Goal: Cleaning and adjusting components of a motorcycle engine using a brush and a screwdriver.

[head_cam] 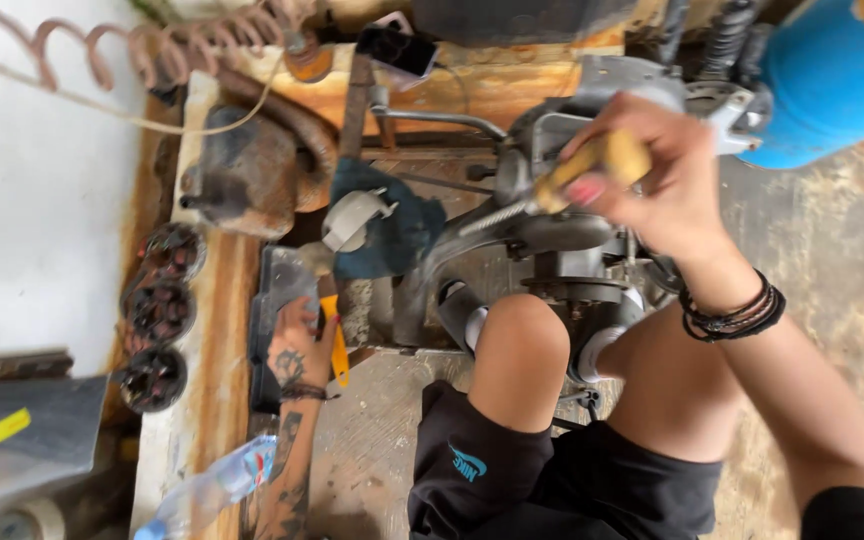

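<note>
My right hand (657, 175) is closed around the yellow handle of a screwdriver (562, 185). Its metal shaft points left into a grey metal engine part (552, 235) that stands on the floor between my knees. My left hand (299, 335) reaches out to a dark metal box (277, 290) by the wooden bench and grips a tool with an orange handle (335, 340). A grey round part (352, 215) lies on a dark blue rag (392, 235) just above that hand.
A rusty metal block (242, 170) and a rusty coil spring (102, 50) lie on the bench at left. Three round gear parts (157, 310) sit along the bench edge. A blue cylinder (832, 80) stands top right. A plastic bottle (212, 490) lies near my left forearm.
</note>
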